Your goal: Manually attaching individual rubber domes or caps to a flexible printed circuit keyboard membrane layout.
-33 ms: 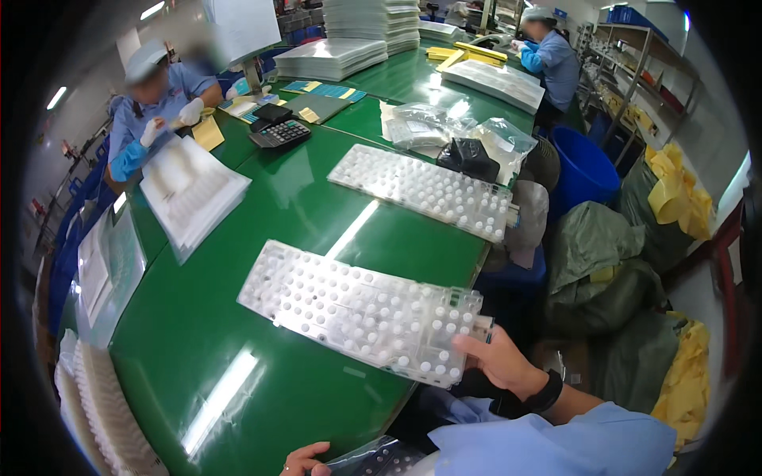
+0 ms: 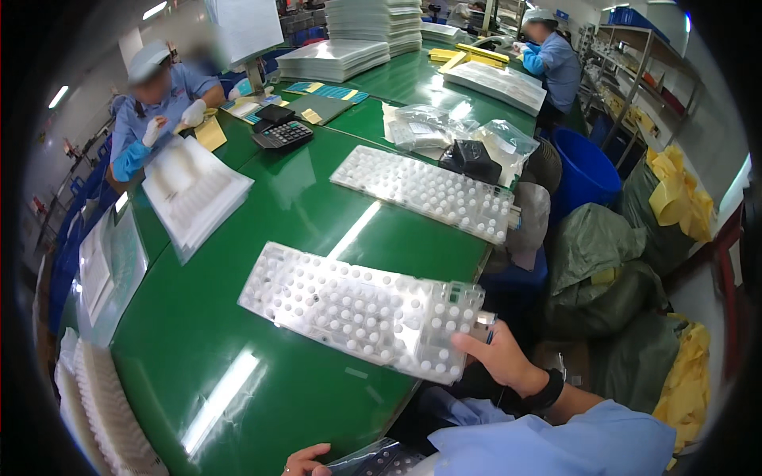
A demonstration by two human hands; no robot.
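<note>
My right hand (image 2: 508, 361) grips the right end of a long clear, flat tray (image 2: 357, 313) dotted with many small white round pieces. Its thumb presses on top, while the other fingers are hidden beneath. The tray slants across the near part of the green table (image 2: 182, 309). At the bottom edge, my left hand (image 2: 305, 460) shows only in part, fingers curled at the edge of a clear plastic sheet (image 2: 385, 460) with dark dotted pieces. A second tray (image 2: 421, 190) of the same kind lies farther back on the table.
Behind the far tray are clear plastic bags (image 2: 429, 125) and a black bundle (image 2: 472, 161). A calculator (image 2: 283, 135) and stacked translucent sheets (image 2: 198, 190) lie to the left. A blue bin (image 2: 583, 166) and green sacks (image 2: 595, 238) stand at right. Two co-workers sit beyond.
Several white round pieces appear in different places on the held tray, which has tilted slightly. Both hands stay nearly where they were.
</note>
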